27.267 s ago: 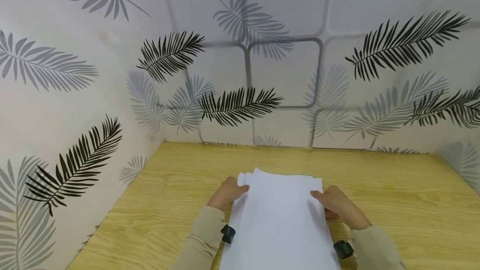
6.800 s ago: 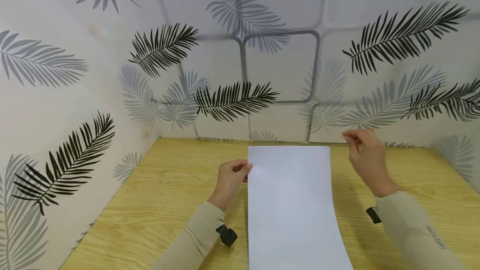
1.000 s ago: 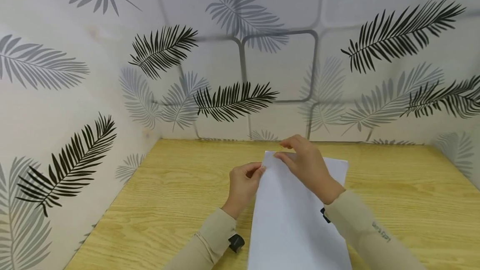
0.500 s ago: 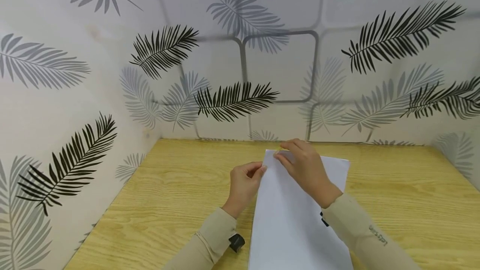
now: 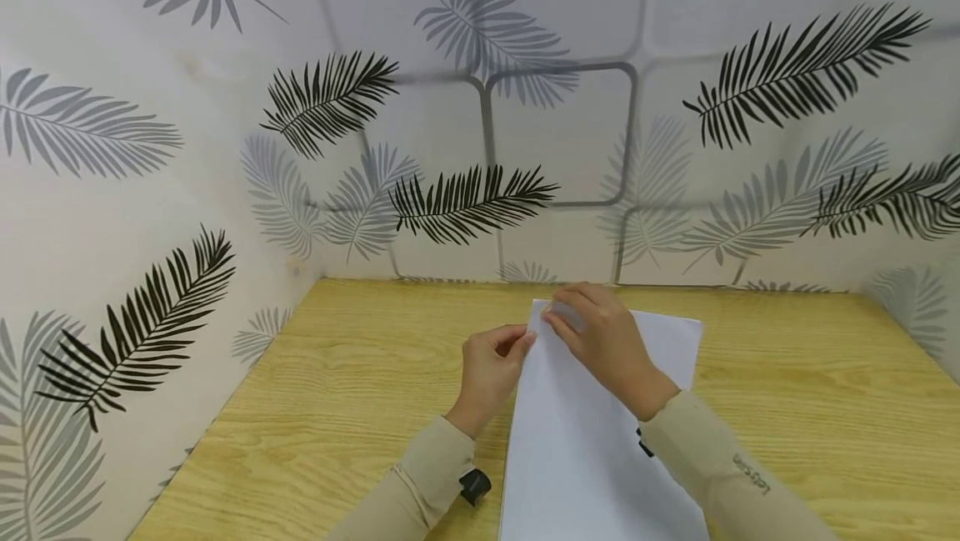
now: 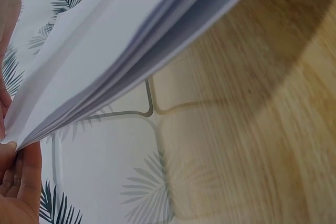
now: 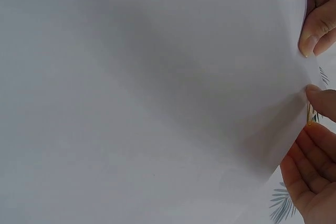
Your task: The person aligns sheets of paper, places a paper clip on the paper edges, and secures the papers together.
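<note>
A stack of white paper sheets is tilted up off the table, its loose edges fanning slightly in the left wrist view. My left hand pinches the left edge of the stack near its top corner, thumb in front. My right hand reaches across the front of the sheets to the top edge beside that corner. Between its thumb and fingers the right wrist view shows a small yellow paper clip at the paper's edge. Whether the clip has slid over the sheets is hard to tell.
The stack and both hands are above a light wooden table. A wall with leaf-patterned covering closes off the back, and another rises on the left. Each wrist wears a small black camera.
Earlier, the sheets were uneven between both hands, then squared; my right hand lifted the yellow clip. Over the last second it has moved slightly down and left at the top edge.
</note>
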Available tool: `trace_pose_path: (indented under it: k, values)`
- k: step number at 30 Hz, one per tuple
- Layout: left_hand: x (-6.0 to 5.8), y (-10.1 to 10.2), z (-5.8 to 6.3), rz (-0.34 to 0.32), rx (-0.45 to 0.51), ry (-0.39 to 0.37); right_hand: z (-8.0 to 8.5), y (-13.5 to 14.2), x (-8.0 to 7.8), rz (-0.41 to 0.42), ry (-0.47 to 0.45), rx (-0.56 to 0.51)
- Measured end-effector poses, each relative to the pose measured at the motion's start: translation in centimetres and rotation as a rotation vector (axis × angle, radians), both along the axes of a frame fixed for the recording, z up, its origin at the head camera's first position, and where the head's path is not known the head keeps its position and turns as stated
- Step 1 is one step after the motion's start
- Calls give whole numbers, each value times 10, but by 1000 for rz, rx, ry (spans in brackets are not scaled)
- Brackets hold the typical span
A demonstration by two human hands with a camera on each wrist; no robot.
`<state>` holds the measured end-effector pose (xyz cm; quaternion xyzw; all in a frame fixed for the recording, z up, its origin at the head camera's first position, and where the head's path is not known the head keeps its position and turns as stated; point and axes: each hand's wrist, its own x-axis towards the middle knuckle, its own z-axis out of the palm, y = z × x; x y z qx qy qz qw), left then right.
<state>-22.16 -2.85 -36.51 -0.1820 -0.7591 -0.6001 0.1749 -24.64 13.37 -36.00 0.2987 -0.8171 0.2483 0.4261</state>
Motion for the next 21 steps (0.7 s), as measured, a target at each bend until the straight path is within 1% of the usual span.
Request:
trace_pose_path:
  k: [3, 5, 7, 12, 18, 21]
  values:
    - [-10, 0, -12, -3, 7, 4, 0, 0, 0, 0, -1, 4]
    - [-17, 0, -21, 1, 6, -15, 0, 0, 0, 5, 1, 6]
    - [-23, -1, -29, -5, 11, -13, -1, 0, 0, 5, 5, 12]
    - [-23, -2, -32, -6, 4, -15, -3, -1, 0, 7, 21, 27]
    - [-24, -3, -30, 8, -10, 9, -1, -2, -1, 22, 36, 40]
    - [-24, -3, -30, 9, -9, 3, -1, -2, -1, 23, 33, 39]
